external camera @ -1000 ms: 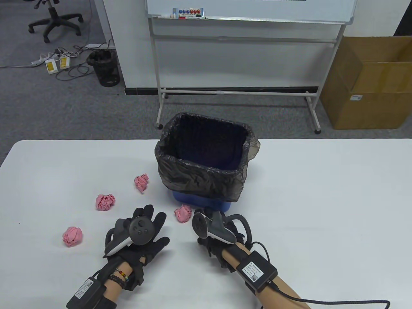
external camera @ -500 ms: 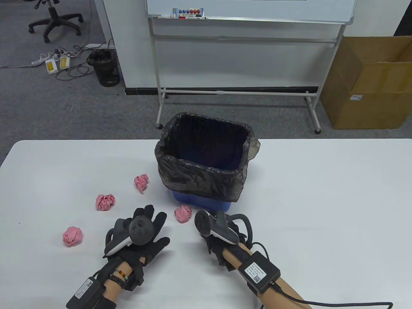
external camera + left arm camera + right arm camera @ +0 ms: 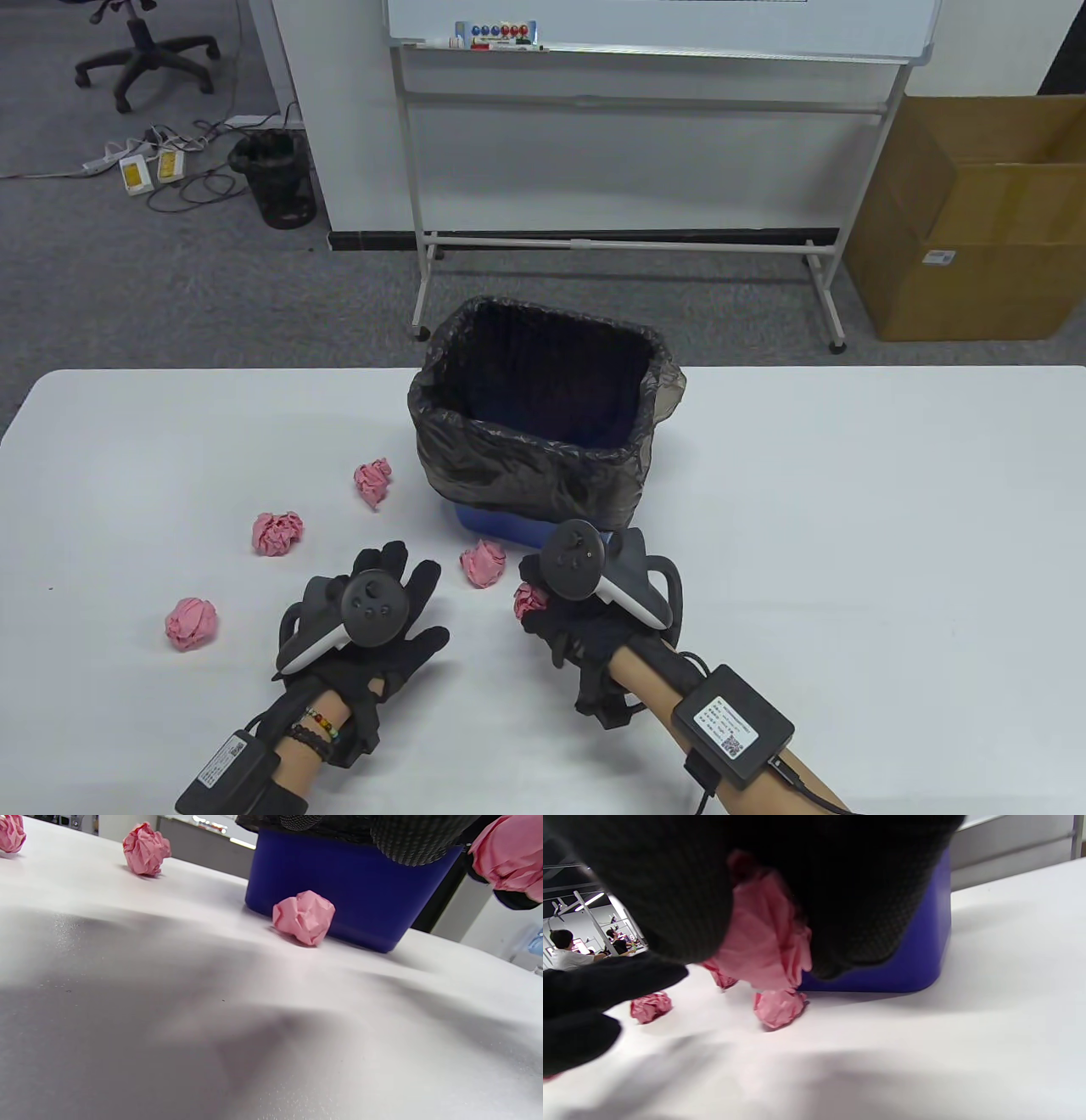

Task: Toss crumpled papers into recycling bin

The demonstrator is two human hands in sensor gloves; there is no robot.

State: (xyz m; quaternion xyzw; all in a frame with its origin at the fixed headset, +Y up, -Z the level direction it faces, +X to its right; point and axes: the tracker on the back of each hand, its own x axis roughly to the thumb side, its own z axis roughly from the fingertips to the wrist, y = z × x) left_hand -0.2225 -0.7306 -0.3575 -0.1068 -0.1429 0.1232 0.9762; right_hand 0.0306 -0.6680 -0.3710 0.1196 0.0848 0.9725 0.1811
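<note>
A blue bin lined with a black bag stands mid-table. My right hand grips a pink crumpled paper ball just in front of the bin; it also shows in the right wrist view between my gloved fingers and at the left wrist view's right edge. Another ball lies by the bin's front left corner. More balls lie to the left: one, one and one. My left hand rests flat on the table, fingers spread, empty.
The white table stretches right of the bin. Behind it stand a whiteboard stand, a cardboard box and a black floor bin.
My right hand has turned over and lifted slightly toward the bin, now showing a pink paper ball in its grip. The left hand and the loose balls have not moved.
</note>
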